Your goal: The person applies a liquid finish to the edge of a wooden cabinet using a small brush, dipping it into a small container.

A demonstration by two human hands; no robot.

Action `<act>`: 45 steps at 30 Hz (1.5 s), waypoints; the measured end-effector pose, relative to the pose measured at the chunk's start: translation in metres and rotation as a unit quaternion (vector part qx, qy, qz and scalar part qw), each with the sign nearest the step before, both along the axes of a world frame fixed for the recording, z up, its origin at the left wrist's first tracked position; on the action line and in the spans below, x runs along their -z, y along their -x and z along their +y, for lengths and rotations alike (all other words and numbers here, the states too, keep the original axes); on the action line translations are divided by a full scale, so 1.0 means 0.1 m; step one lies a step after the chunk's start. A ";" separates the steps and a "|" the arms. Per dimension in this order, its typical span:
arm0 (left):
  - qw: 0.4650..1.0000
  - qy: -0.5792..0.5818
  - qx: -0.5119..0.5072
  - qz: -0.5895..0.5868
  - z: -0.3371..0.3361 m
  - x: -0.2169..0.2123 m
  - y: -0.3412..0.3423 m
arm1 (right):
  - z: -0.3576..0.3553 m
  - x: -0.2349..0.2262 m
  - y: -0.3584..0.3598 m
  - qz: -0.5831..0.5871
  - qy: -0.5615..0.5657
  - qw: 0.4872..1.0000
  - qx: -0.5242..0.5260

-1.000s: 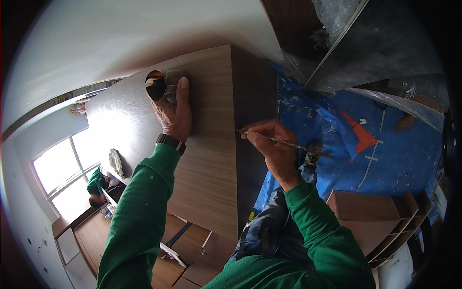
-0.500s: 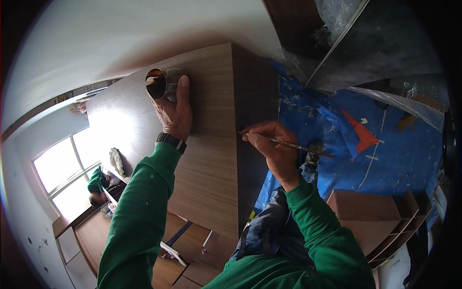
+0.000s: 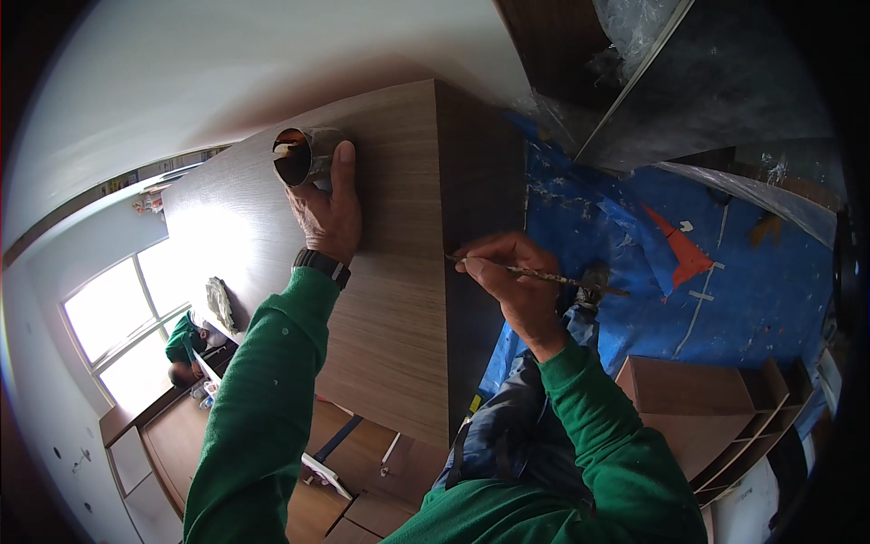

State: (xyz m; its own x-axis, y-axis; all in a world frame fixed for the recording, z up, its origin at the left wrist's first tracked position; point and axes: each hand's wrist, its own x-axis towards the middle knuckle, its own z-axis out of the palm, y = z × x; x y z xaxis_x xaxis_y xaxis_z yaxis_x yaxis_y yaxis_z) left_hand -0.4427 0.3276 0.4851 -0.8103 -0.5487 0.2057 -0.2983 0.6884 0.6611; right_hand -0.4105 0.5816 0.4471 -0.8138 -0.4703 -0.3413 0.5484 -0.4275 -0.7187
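My left hand (image 3: 328, 213) is wrapped round an open can (image 3: 321, 152) with dark and orange-brown smears inside, and rests with it on a wood-grain cabinet panel (image 3: 390, 290). A pale lump shows in the can's mouth. To the right, my right hand (image 3: 515, 281) pinches a thin, paint-spotted brush (image 3: 580, 283) like a pencil. Its tip reaches the corner edge between the light panel and the dark side face (image 3: 476, 190). Whether the tip touches the edge I cannot tell. The brush's back end sticks out to the right, past my hand.
Blue sheeting (image 3: 752, 290) covers the floor on the right, with an orange-red piece (image 3: 681, 254) on it. A brown shelf unit (image 3: 689, 390) stands at the lower right. Plastic film (image 3: 788, 186) hangs beyond. Near the window (image 3: 118, 308), a person in green (image 3: 184, 340) bends over.
The brush tip and my right fingers have shifted slightly down along the corner edge, toward me. My left hand and the can have stayed in place.
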 end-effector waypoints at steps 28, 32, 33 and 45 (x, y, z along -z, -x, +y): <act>0.999 -0.015 -0.020 0.023 0.06 0.01 0.01 | 0.00 -0.06 0.05 -0.008 0.003 1.000 0.010; 1.000 -0.015 -0.008 0.021 0.04 0.01 0.00 | 0.00 -0.04 0.04 -0.004 -0.001 1.000 0.000; 1.000 -0.012 -0.005 0.021 0.03 0.01 0.01 | -0.01 -0.04 0.03 -0.001 -0.002 1.000 -0.004; 0.999 -0.006 -0.013 0.029 0.07 0.00 0.02 | 0.02 -0.03 0.01 0.009 -0.008 1.000 -0.019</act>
